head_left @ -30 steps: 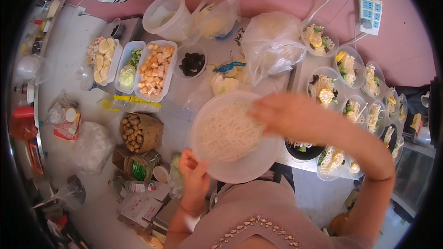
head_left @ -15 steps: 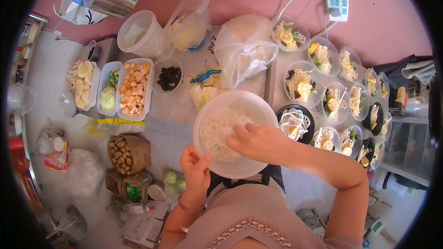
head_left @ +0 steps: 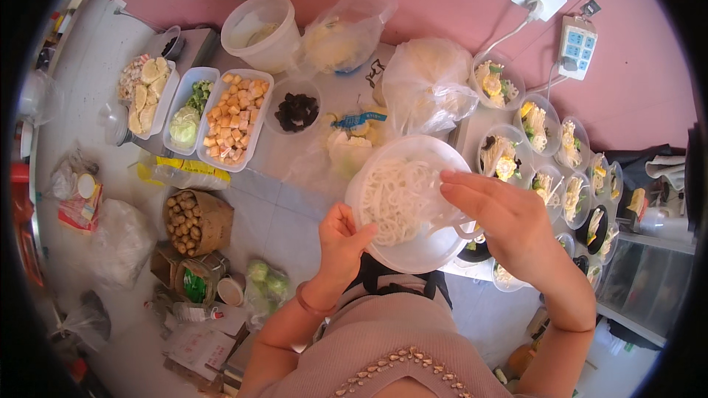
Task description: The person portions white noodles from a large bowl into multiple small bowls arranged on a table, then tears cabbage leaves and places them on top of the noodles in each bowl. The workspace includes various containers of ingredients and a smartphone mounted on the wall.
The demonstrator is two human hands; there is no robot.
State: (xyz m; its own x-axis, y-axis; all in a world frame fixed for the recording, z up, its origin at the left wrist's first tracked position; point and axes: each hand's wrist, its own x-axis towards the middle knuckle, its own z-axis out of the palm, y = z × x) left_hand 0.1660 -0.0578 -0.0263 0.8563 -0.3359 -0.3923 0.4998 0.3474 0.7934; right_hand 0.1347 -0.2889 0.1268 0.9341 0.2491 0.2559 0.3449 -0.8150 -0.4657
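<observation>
A translucent white plastic tub (head_left: pixel 428 259) is held in front of my body, with white noodles (head_left: pixel 397 197) inside, mostly toward its left. My left hand (head_left: pixel 344 242) grips the tub's near-left rim, thumb over the edge. At the right rim, my right hand (head_left: pixel 509 225) is closed with fingers pressed together on some noodles; a loop of strands hangs below the fingers. The palm side is partly hidden. Just beyond the right hand stand clear bowls with enoki mushrooms and corn pieces, such as the nearest bowl (head_left: pixel 504 155).
On the counter are a box of tofu cubes (head_left: pixel 234 119), a box of greens (head_left: pixel 190 116), a bowl of black fungus (head_left: pixel 296 112), a white bucket (head_left: pixel 259 33) and a plastic bag (head_left: pixel 428 85). A sack of potatoes (head_left: pixel 193 225) stands lower left.
My right hand has come up from the noodles inside the tub to its right rim, with strands in the fingers. The view has shifted; my left hand keeps its hold.
</observation>
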